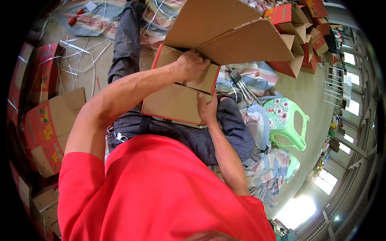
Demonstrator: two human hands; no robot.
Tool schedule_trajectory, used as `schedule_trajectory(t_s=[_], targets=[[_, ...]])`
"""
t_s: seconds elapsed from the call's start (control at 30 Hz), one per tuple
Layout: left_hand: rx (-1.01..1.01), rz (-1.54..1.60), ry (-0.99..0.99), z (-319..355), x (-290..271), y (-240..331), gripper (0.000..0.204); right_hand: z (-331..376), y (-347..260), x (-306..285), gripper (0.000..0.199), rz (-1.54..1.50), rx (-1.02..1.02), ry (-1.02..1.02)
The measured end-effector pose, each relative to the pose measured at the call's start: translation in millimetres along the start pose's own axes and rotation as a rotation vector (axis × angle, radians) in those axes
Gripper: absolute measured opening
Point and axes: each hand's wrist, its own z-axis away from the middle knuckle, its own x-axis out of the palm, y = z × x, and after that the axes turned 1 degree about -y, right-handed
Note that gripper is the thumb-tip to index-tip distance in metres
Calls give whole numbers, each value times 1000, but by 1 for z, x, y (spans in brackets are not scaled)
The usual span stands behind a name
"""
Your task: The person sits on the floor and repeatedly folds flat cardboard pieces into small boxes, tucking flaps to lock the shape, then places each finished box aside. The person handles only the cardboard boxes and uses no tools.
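A cardboard box [173,100], plain brown inside with red outer edges, rests across my lap. Two of its large flaps [225,34] stand up and lean away at the far side, while a nearer flap lies folded inward. My left hand [192,66] reaches over the box with curled fingers, gripping at a flap edge by the gap; the fingertips are partly hidden. At the near right corner, my right hand [207,107] holds the box, thumb on the folded flap and fingers around the outer side.
Red cartons [46,124] lie at the left, and more red cartons [293,36] are piled at the far right. A green stool [285,120] with a flowered seat stands on the right. White straps [82,54] and striped sheeting [98,24] cover parts of the floor.
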Motion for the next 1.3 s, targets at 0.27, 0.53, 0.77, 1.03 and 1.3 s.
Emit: schedule_trajectory(t_s=[0.27, 0.53, 0.77, 1.03, 1.3], targets=[[39, 296, -27, -5, -1, -22, 50, 10, -9, 9, 69, -7, -51, 0], [-61, 418, -99, -17, -9, -31, 50, -4, 3, 9, 67, -29, -36, -46], [-28, 470, -60, -29, 8, -51, 49, -22, 5, 18, 67, -55, -8, -80], [-4, 433, -167, -42, 4, -42, 51, -10, 13, 9, 61, 148, -29, -26], [-43, 386, -360, -58, -11, -26, 50, -15, 20, 7, 56, 9, 0, -40]])
